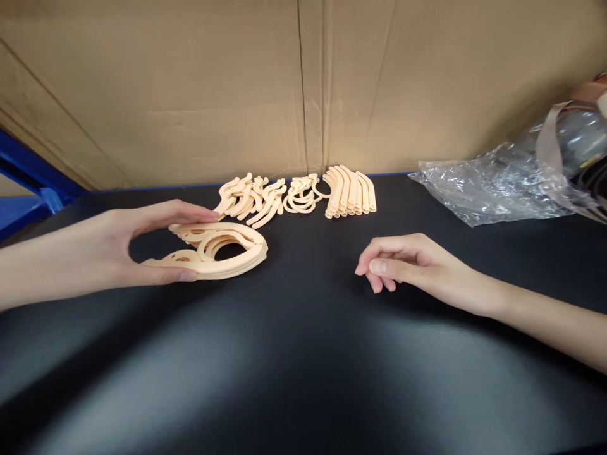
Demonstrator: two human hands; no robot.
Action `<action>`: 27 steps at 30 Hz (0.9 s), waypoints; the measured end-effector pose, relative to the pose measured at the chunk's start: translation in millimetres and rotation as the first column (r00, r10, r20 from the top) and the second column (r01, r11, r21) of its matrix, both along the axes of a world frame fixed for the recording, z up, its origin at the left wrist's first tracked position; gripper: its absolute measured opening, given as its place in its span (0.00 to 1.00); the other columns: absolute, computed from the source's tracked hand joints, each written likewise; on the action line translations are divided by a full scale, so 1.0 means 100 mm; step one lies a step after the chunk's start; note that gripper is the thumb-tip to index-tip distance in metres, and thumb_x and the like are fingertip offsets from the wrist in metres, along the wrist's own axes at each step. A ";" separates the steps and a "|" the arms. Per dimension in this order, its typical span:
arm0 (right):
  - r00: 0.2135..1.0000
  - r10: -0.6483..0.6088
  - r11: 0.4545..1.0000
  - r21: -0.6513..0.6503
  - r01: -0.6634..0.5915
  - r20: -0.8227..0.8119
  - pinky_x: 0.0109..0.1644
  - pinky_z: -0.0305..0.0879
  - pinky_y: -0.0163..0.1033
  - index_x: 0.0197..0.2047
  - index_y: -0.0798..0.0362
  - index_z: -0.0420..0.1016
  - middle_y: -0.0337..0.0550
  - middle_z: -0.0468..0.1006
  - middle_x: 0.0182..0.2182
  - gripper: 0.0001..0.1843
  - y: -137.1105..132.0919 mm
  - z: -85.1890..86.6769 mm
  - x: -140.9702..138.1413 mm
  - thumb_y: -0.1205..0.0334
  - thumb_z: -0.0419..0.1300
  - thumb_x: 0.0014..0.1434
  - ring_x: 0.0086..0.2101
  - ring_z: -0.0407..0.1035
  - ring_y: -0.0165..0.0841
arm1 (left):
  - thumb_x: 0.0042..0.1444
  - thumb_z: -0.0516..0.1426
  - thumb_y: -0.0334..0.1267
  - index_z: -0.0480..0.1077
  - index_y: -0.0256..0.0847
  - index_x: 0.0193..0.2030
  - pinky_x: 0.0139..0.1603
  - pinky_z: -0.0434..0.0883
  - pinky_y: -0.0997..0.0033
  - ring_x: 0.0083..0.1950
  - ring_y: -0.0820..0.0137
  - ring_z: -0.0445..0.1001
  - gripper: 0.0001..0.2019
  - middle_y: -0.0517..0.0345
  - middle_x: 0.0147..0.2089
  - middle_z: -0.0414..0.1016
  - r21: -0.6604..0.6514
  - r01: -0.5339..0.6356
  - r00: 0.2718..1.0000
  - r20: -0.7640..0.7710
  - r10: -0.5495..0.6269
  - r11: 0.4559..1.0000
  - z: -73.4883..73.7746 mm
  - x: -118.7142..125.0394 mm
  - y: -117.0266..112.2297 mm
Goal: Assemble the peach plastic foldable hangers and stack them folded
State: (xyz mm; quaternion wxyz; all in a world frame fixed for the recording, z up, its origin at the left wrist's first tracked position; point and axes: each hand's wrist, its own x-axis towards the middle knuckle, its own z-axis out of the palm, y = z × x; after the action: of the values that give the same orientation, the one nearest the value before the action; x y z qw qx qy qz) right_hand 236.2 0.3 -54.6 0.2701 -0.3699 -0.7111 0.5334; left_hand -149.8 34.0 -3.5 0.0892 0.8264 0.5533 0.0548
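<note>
Left hand point(116, 246) clamps the cream stack point(225, 268); right hand point(420, 268), loosely curled, seems empty to the stack's right.
Even, gentle pressure should keep its layers aligned.

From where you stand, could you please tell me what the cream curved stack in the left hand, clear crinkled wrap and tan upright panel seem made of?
Cream curved stack in the left hand: probably moulded plastic, smooth and satin, given its even colour and rounded edges.
Clear crinkled wrap: apparently thin plastic film, glossy, see-through with glints.
Tan upright panel: likely cardboard, matte, with creases and seams.
</note>
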 end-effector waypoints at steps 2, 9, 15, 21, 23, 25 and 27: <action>1.000 -0.003 1.000 -0.004 0.003 0.005 0.31 0.64 0.27 0.39 0.51 0.78 0.35 0.76 0.27 0.12 0.00 0.00 0.00 0.52 0.60 0.65 0.28 0.67 0.23 | 0.45 0.61 0.65 0.65 0.51 0.61 0.59 0.68 0.57 0.53 0.60 0.74 0.39 0.63 0.57 0.74 -0.009 0.026 1.000 -0.011 -0.027 1.000 -0.03 -0.07 0.05; 1.000 0.002 1.000 0.000 -0.002 0.013 0.32 0.64 0.26 0.39 0.50 0.78 0.34 0.76 0.27 0.11 0.00 -0.02 0.00 0.52 0.60 0.65 0.28 0.67 0.22 | 0.48 0.60 0.64 0.64 0.50 0.62 0.59 0.67 0.54 0.53 0.61 0.74 0.37 0.62 0.57 0.74 -0.007 0.050 0.999 -0.005 -0.050 0.999 -0.04 -0.08 0.07; 1.000 0.002 1.000 0.000 -0.002 0.019 0.31 0.64 0.25 0.39 0.50 0.78 0.33 0.76 0.27 0.10 0.00 -0.01 -0.01 0.54 0.60 0.65 0.28 0.67 0.22 | 0.47 0.60 0.65 0.64 0.44 0.62 0.60 0.67 0.55 0.53 0.62 0.74 0.40 0.57 0.57 0.74 -0.018 0.055 0.999 0.003 -0.055 0.998 -0.06 -0.04 0.06; 0.999 0.002 1.000 0.002 -0.002 0.039 0.31 0.64 0.26 0.39 0.49 0.78 0.33 0.76 0.27 0.09 0.00 0.00 -0.01 0.55 0.60 0.66 0.28 0.67 0.22 | 0.49 0.60 0.63 0.62 0.49 0.63 0.59 0.68 0.55 0.52 0.62 0.74 0.37 0.60 0.58 0.73 -0.009 0.071 0.997 -0.017 -0.071 0.997 -0.05 -0.05 0.05; 0.999 0.006 1.000 0.005 -0.007 0.040 0.32 0.64 0.26 0.39 0.49 0.78 0.33 0.76 0.27 0.09 0.00 0.00 -0.01 0.56 0.60 0.66 0.28 0.67 0.22 | 0.49 0.59 0.63 0.62 0.49 0.64 0.59 0.67 0.55 0.52 0.62 0.74 0.38 0.60 0.58 0.73 -0.019 0.061 0.998 -0.024 -0.061 0.998 -0.05 -0.05 0.05; 0.999 0.008 1.000 0.008 -0.008 0.042 0.32 0.64 0.26 0.39 0.49 0.78 0.33 0.76 0.27 0.08 0.00 0.00 -0.01 0.56 0.59 0.66 0.28 0.67 0.22 | 0.48 0.59 0.64 0.61 0.49 0.65 0.59 0.67 0.57 0.51 0.62 0.75 0.39 0.61 0.58 0.73 -0.032 0.037 0.999 -0.034 -0.038 0.999 -0.05 -0.04 0.04; 0.999 0.009 1.000 0.012 -0.010 0.045 0.32 0.64 0.26 0.39 0.49 0.78 0.33 0.76 0.28 0.08 0.00 -0.01 0.00 0.57 0.59 0.66 0.28 0.67 0.22 | 0.46 0.60 0.64 0.60 0.51 0.66 0.59 0.67 0.60 0.51 0.63 0.75 0.41 0.62 0.58 0.73 -0.049 0.004 0.999 -0.047 -0.006 0.999 -0.05 -0.03 0.04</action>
State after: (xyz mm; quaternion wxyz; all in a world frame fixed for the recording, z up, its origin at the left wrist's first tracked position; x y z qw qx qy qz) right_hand 235.8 0.2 -55.3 0.2536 -0.3770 -0.7219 0.5219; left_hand -153.2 38.1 -8.1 0.0964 0.8263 0.5545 0.0214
